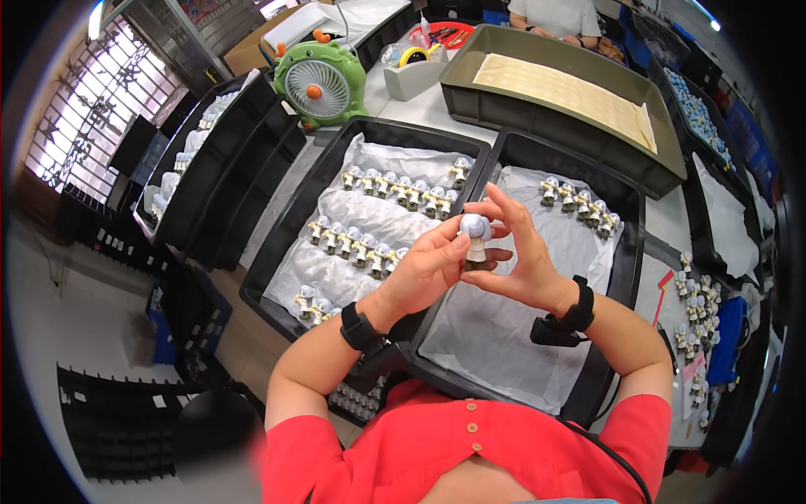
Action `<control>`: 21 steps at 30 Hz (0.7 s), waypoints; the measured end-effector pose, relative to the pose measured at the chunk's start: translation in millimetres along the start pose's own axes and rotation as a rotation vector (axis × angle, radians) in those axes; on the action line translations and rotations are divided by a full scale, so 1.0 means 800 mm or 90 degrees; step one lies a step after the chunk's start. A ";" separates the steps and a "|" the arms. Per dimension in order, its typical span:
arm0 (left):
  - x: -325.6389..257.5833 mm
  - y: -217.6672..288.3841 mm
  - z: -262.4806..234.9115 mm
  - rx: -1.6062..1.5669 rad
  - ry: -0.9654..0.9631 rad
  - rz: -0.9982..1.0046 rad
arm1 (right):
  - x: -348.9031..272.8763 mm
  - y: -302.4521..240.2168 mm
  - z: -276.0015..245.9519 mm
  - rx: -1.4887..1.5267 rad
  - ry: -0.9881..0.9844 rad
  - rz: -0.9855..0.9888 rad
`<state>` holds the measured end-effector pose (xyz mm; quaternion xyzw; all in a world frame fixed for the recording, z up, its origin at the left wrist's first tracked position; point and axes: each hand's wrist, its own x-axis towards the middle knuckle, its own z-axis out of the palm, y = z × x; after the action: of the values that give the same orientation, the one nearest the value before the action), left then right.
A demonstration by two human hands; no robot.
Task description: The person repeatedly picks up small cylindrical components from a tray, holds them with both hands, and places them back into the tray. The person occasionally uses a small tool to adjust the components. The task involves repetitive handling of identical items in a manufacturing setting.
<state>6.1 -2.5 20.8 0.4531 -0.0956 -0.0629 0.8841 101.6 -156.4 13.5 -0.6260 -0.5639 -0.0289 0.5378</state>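
Observation:
Between both hands, over the rims of two black trays, I hold a small figurine (pixel 476 239) with pale lavender hair, a white body and a dark base. My left hand (pixel 431 267) grips it from the left, thumb against its body. My right hand (pixel 522 252) pinches its base between thumb and a lower finger, the upper fingers raised behind its head. Rows of similar figurines (pixel 358 245) stand on white paper in the left black tray (pixel 336 149). In the right black tray (pixel 621 181), a short row of figurines (pixel 579 204) stands at the far end on white paper.
A green fan (pixel 321 82) stands beyond the left tray, near stacked black trays (pixel 227 168). Behind the right tray is a large olive bin (pixel 571 92) with a cream sheet inside. More figurines (pixel 698 311) lie at the right. Across the table sits another person (pixel 556 15).

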 end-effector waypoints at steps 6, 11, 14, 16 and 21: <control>0.003 -0.004 -0.003 -0.063 0.011 -0.026 | 0.001 0.000 -0.001 0.178 -0.046 0.164; 0.002 -0.005 -0.008 -0.074 0.044 -0.028 | 0.003 0.010 -0.006 0.083 -0.057 0.088; 0.000 -0.003 -0.002 -0.071 0.089 0.003 | 0.003 0.016 -0.006 0.008 -0.019 0.056; 0.000 -0.003 -0.001 -0.075 0.125 0.021 | 0.000 0.020 -0.004 -0.012 0.005 0.052; 0.001 -0.011 -0.016 -0.076 0.168 0.030 | 0.002 0.013 -0.005 -0.063 0.026 -0.012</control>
<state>9.5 2.4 6.1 0.4019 0.0146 0.0126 0.9155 112.2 -156.1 9.3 -0.6458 -0.5567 -0.0745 0.5172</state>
